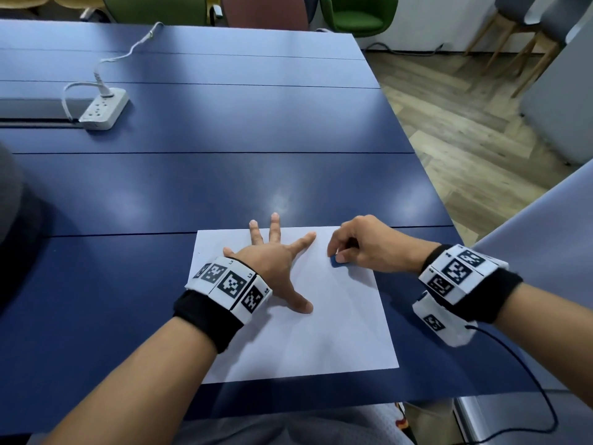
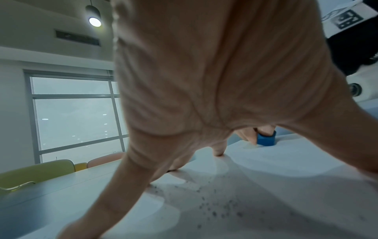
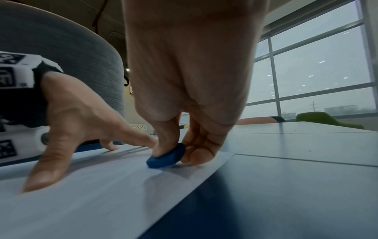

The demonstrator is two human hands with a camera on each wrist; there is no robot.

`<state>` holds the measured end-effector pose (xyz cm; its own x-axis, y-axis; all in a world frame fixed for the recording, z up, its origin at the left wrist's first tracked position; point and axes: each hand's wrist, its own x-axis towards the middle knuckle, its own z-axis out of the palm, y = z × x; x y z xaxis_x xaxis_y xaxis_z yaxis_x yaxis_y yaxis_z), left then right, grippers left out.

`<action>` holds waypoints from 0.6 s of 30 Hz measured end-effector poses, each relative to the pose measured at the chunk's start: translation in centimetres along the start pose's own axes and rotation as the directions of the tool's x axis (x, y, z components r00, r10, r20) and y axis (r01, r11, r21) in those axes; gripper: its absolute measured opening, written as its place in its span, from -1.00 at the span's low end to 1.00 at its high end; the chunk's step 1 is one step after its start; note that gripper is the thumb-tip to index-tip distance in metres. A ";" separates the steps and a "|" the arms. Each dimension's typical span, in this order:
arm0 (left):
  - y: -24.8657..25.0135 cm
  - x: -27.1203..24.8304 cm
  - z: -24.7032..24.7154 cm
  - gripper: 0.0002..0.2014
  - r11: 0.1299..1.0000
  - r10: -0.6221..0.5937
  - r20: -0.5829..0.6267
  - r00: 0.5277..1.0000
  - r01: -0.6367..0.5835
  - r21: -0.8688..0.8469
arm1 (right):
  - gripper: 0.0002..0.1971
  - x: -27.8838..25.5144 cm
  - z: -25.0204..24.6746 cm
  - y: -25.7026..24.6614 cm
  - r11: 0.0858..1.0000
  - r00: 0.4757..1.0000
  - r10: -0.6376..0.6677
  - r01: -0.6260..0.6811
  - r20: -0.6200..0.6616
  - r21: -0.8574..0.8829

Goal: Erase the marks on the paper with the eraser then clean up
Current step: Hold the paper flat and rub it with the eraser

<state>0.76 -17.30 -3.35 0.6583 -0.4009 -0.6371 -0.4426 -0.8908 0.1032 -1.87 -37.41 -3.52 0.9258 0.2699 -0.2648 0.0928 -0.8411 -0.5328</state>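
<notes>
A white sheet of paper (image 1: 321,332) lies near the front edge of the blue table (image 1: 192,187). My left hand (image 1: 272,261) presses flat on the sheet's far left part, fingers spread wide. My right hand (image 1: 359,245) pinches a small blue eraser (image 1: 337,261) and holds it down on the paper near its far right corner. In the right wrist view the eraser (image 3: 166,157) sits tilted under thumb and fingers. Dark eraser crumbs (image 2: 214,203) speckle the paper under my left palm (image 2: 214,72), and the eraser (image 2: 266,140) shows beyond it. No marks are visible on the sheet.
A white power strip (image 1: 102,112) with a plugged-in cable lies at the far left of the table. The table's right edge drops to a wooden floor (image 1: 465,139). Green and pink chairs (image 1: 356,14) stand behind the far edge. A black wire (image 1: 526,374) trails from my right wristband.
</notes>
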 end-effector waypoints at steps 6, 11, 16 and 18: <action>-0.3 0.5 0.3 0.30 1.000 0.009 -0.010 1.000 -0.009 -0.003 | -0.89 1.4 -0.6 0.5 0.999 0.991 0.031 -0.027 -0.132 0.028; -0.1 0.1 0.1 0.29 1.000 0.003 -0.006 1.000 -0.003 0.001 | -0.86 -0.2 -0.7 0.8 1.000 1.000 0.003 -0.003 0.027 -0.024; -0.2 0.2 0.1 0.29 1.000 0.005 -0.010 1.000 -0.005 -0.006 | -0.88 0.9 -0.4 0.9 0.999 0.991 0.023 -0.019 -0.131 0.032; -0.1 0.0 0.0 0.29 1.000 0.003 -0.008 1.000 -0.003 -0.006 | -0.87 -0.1 -0.2 1.1 1.000 0.995 0.010 -0.008 -0.096 0.014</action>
<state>0.83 -17.18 -3.33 0.6614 -0.4056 -0.6309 -0.4410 -0.8907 0.1102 -1.75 -38.44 -3.90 0.9575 0.2156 -0.1916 0.0800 -0.8367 -0.5418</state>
